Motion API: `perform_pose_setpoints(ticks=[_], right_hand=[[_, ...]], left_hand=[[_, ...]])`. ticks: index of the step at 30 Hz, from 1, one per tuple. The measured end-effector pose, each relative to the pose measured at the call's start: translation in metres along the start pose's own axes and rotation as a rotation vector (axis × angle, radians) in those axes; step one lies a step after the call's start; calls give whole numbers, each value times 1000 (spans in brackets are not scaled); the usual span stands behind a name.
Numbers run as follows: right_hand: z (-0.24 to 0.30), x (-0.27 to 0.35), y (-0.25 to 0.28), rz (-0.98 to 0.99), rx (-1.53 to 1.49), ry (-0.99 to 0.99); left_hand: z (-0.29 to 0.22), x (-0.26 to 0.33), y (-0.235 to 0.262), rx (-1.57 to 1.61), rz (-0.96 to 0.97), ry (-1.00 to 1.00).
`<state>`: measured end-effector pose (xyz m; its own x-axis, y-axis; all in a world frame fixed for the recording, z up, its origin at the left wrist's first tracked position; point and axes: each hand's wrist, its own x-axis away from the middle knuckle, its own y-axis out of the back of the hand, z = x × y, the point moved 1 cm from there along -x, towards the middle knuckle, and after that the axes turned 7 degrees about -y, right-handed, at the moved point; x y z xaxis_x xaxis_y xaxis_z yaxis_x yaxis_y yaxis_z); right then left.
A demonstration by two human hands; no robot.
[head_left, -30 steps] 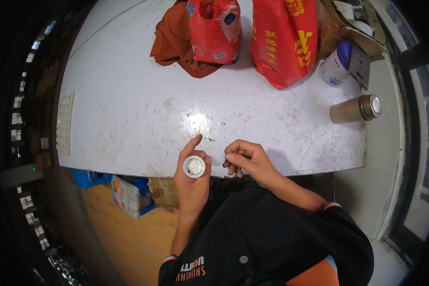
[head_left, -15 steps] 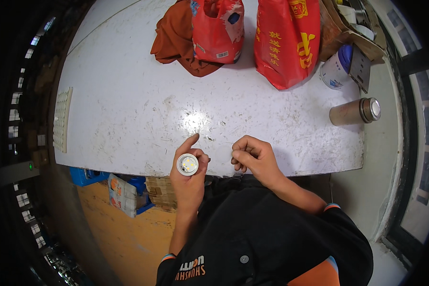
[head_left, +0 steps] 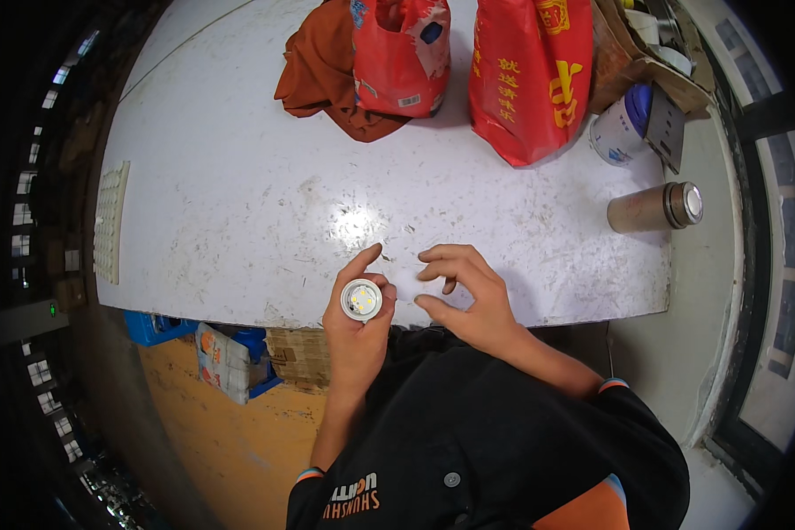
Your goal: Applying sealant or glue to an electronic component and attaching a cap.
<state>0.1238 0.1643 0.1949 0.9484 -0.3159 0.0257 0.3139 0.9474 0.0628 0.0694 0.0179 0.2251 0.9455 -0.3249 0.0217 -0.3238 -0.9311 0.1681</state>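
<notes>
A small round LED lamp [head_left: 361,300] with a white rim and several yellow chips on its face is held upright, face up. My left hand [head_left: 355,340] is closed around its sides, the index finger stretched out past it. Just to the right, over the table's near edge, my right hand [head_left: 477,300] is open, its thumb and fingers apart and pointing toward the lamp without touching it. Nothing I can make out lies between those fingers. The lamp's underside is hidden in my left hand.
Along the far side of the white table [head_left: 238,221] stand a red bag [head_left: 402,66] on brown cloth [head_left: 314,75] and a larger red bag [head_left: 530,88]. A steel flask [head_left: 649,208] lies at the right, near a white tub [head_left: 617,137]. A white ridged tray [head_left: 110,221] sits at the left edge.
My right hand's fingers have spread from a pinch. My left hand has shifted slightly right and away from me with the LED lamp.
</notes>
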Motion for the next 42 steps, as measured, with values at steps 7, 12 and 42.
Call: perform_pose_setpoints(ticks=[7,12,42], right_hand=[[-2,-1,0,10,269,307],[-8,1,3,91,-9,21],[-62,21,-5,366,-1506,-1035]], left_hand=[[-1,-1,-4,-77,48,-12],[0,1,-9,17,10,-31],[14,-10,-23,-80,141,49]])
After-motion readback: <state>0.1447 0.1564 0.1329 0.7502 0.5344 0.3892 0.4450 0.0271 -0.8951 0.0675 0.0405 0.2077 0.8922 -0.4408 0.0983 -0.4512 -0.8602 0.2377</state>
